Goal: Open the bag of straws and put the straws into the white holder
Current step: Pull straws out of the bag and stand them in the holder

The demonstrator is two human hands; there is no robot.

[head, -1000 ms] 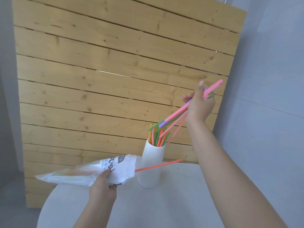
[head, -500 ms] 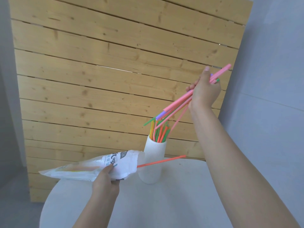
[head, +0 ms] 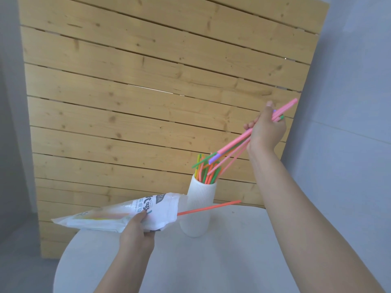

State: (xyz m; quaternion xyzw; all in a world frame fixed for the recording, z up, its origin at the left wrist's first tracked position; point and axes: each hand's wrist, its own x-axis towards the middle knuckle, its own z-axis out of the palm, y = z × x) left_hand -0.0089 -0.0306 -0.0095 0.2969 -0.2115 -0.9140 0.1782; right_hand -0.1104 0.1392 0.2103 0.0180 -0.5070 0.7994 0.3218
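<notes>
A ribbed white holder (head: pixel 200 205) stands on the round white table (head: pixel 190 261), with several coloured straws (head: pixel 206 173) sticking up out of it. My right hand (head: pixel 265 130) is raised above and to the right of the holder, shut on a slanted bunch of pink, green and purple straws (head: pixel 232 145) whose lower tips hang over the holder's mouth. My left hand (head: pixel 137 231) grips the white straw bag (head: pixel 118 214) held level to the left of the holder. One orange straw (head: pixel 209 207) pokes out of the bag's open end, crossing in front of the holder.
A wooden slat panel (head: pixel 148 92) rises right behind the table. Grey walls stand on both sides, and the table's curved front-left edge drops to a grey floor (head: pixel 23 261).
My right hand rose with its bunch of straws, the tips staying over the holder. The bag in my left hand barely shifted.
</notes>
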